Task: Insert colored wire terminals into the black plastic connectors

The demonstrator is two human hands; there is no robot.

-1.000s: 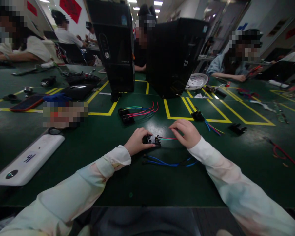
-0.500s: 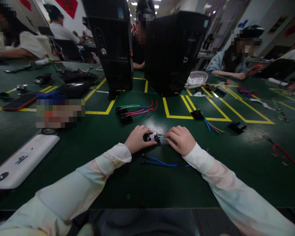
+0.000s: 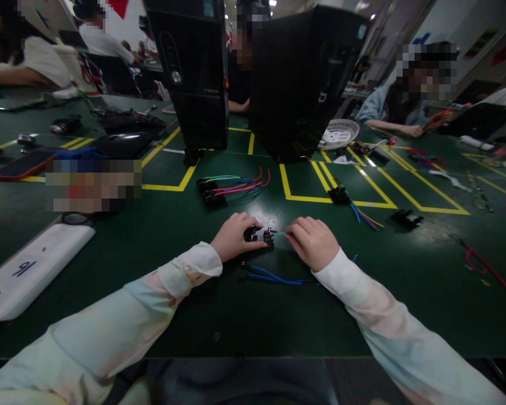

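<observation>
- The left hand [image 3: 233, 237] is closed around a small black connector [image 3: 259, 235], which sits low over the green table [image 3: 219, 315] between both hands.
- The right hand [image 3: 314, 243] pinches a green wire [image 3: 279, 233] at the connector; best kept straight and pushed in squarely.
- Loose blue wires [image 3: 274, 276] lie just beside the wrists, better left unsnagged.

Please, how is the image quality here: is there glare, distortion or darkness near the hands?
Head view: wide-angle distortion bends the yellow tape lines; a ceiling-light glare spot sits on the green table just beyond the left hand and right hand; the small black connector between them is dim, details unclear.
</observation>
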